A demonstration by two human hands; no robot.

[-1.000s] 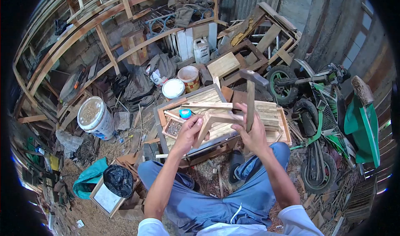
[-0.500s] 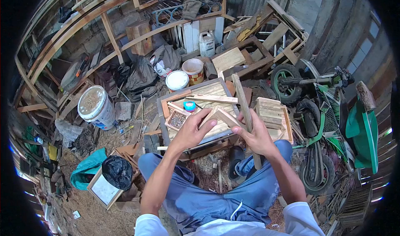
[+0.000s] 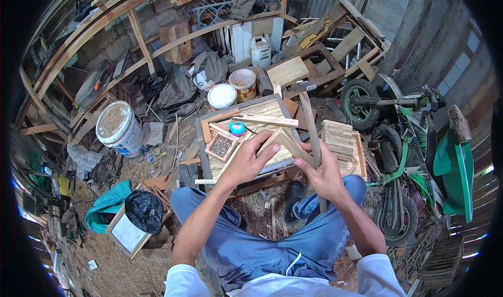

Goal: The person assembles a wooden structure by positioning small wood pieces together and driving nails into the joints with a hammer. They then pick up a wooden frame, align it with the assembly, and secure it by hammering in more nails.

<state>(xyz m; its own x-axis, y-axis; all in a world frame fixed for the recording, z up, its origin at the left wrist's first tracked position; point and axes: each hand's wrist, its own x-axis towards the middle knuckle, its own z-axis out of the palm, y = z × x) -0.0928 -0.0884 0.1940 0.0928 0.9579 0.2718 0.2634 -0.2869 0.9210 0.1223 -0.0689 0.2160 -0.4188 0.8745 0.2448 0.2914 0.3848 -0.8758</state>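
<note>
My left hand (image 3: pixel 250 159) is closed around one end of a small, pale wooden frame (image 3: pixel 291 147), with the thumb on its near side. The frame is held at a slant above the low worktable (image 3: pixel 205 149). In my right hand (image 3: pixel 324 172) is a hammer with a long wooden handle (image 3: pixel 309 123), its head at the far end and the handle's lower end between my knees. My right thumb and fingers also meet the frame's right end. Behind my left hand lie a wooden box of nails (image 3: pixel 222 146), a small blue tub (image 3: pixel 237 128) and a wooden strip (image 3: pixel 270 121).
A stack of wooden pieces (image 3: pixel 338 139) stands right of the worktable. Beyond it are a green motorbike (image 3: pixel 406 160) and a scrap-wood pile (image 3: pixel 346 42). Buckets stand behind, including a white one (image 3: pixel 222 96). A large bucket (image 3: pixel 119 129) and a black bag (image 3: pixel 144 211) are at left.
The hammer has shifted slightly, and its head now shows at the top. The wooden frame has turned a little in my hands. Both hands keep their holds.
</note>
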